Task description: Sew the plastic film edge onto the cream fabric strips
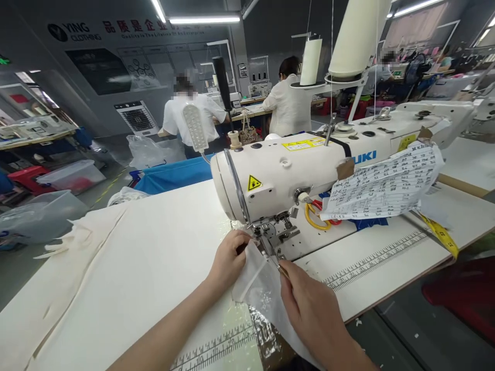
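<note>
A piece of thin white fabric [253, 275] lies under the needle area of a white sewing machine [270, 175] and hangs over the table's front edge. My left hand [230, 260] is closed on the fabric's left edge, close to the presser foot [265, 245]. On the other side, my right hand [309, 293] grips a slim metal tool [281, 267] that looks like tweezers, its tip by the fabric near the foot. Its fingers partly hide the tool.
Cream fabric pieces [73, 252] lie along the table's left side. Yellow-handled scissors [317, 219], a handwritten sheet [382, 183] and a yellow tape measure [441, 234] are at the right. Thread cones [359, 41] stand above the machine. People [292, 100] work beyond.
</note>
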The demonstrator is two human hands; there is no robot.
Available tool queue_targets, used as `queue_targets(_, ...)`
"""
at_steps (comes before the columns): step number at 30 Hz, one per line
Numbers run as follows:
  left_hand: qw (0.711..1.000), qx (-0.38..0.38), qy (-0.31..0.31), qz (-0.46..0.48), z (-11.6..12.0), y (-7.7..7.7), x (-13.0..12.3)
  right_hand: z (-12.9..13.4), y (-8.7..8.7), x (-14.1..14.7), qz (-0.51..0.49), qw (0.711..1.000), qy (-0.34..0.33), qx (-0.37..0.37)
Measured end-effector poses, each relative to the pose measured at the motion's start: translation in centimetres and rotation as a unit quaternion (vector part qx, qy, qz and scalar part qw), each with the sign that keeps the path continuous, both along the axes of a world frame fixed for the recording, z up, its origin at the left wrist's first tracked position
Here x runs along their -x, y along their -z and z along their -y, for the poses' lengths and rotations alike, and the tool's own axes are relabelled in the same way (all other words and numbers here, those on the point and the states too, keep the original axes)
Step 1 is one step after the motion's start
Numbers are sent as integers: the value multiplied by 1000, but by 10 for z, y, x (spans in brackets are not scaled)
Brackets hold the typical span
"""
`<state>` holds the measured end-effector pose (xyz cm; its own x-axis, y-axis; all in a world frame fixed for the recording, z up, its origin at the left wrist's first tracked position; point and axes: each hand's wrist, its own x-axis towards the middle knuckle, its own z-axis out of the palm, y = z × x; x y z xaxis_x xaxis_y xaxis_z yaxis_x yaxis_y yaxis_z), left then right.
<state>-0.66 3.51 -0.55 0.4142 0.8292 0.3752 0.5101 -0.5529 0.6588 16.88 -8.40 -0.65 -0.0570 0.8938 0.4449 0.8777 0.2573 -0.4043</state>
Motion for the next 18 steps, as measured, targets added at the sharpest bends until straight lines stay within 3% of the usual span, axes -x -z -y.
queue_targets(18,998,52,11,23,-3,1,2,-8,2,4,20,1000,4,1)
